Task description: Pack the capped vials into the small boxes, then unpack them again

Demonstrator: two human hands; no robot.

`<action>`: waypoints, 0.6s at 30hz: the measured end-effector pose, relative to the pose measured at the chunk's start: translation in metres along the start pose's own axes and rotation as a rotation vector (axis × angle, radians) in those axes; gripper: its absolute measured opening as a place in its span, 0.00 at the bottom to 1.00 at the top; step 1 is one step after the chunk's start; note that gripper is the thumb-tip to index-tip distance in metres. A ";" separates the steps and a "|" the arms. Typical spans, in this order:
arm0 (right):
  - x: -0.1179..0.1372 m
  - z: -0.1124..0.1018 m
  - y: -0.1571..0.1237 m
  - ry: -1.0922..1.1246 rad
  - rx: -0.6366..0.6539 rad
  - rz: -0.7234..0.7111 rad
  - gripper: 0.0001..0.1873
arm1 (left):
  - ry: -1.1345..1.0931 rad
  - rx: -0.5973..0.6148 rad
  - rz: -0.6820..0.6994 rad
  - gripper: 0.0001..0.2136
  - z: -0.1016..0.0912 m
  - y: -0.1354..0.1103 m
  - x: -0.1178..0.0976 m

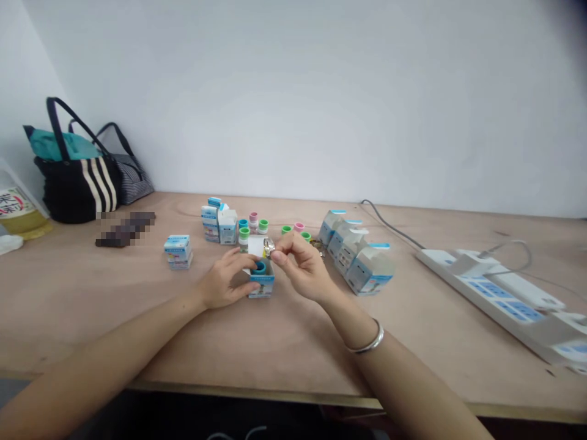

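My left hand (224,280) grips a small blue-and-white carton (262,286) from its left side, and a blue ring (259,267) shows at the carton's top. My right hand (300,266) pinches a small silver metal piece (269,247) between thumb and fingers, just above the carton. A white card (255,247) stands behind the ring, partly hidden by the metal piece. Small bottles with green, blue and pink caps (244,233) stand in a loose group beyond my hands. Several open pale cartons (353,253) lie close to my right hand.
A stack of cartons (178,252) stands left of my hands, with more (211,221) at the back. A white power strip (486,293) lies at the right of the plywood table (92,305). Black bags (77,183) and a pixelated object (125,229) are far left.
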State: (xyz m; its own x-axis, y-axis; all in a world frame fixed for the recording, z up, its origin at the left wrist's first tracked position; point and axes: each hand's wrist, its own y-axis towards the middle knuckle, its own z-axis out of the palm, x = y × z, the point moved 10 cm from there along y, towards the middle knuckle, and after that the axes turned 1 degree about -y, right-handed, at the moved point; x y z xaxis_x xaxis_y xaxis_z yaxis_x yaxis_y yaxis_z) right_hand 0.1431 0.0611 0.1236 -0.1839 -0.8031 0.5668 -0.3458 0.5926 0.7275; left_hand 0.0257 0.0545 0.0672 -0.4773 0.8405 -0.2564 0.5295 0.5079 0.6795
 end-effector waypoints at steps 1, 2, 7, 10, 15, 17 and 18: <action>0.000 0.002 -0.001 -0.012 0.013 -0.003 0.12 | 0.001 -0.001 0.000 0.12 0.000 0.000 0.000; -0.001 0.004 -0.001 -0.030 0.028 -0.001 0.11 | 0.002 -0.002 0.001 0.12 0.000 0.000 0.000; -0.010 0.010 -0.003 -0.107 0.088 0.028 0.11 | -0.002 0.001 -0.020 0.13 0.000 0.000 0.001; -0.010 0.006 -0.003 -0.118 0.090 0.031 0.12 | -0.010 0.006 -0.023 0.12 0.000 -0.001 0.002; -0.009 0.000 -0.002 -0.105 0.085 0.030 0.12 | -0.008 -0.017 0.003 0.12 -0.001 -0.001 0.001; -0.010 -0.001 -0.002 -0.104 0.093 0.019 0.12 | -0.009 -0.028 0.003 0.12 -0.002 -0.002 0.001; -0.010 0.000 -0.002 -0.115 0.106 0.012 0.12 | -0.008 -0.031 0.003 0.11 -0.002 -0.002 0.000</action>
State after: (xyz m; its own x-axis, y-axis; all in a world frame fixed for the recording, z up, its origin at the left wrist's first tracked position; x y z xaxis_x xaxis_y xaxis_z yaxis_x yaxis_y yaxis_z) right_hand 0.1462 0.0679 0.1163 -0.2903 -0.8015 0.5228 -0.4375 0.5971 0.6724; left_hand 0.0229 0.0535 0.0677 -0.4700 0.8437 -0.2596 0.5088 0.4992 0.7014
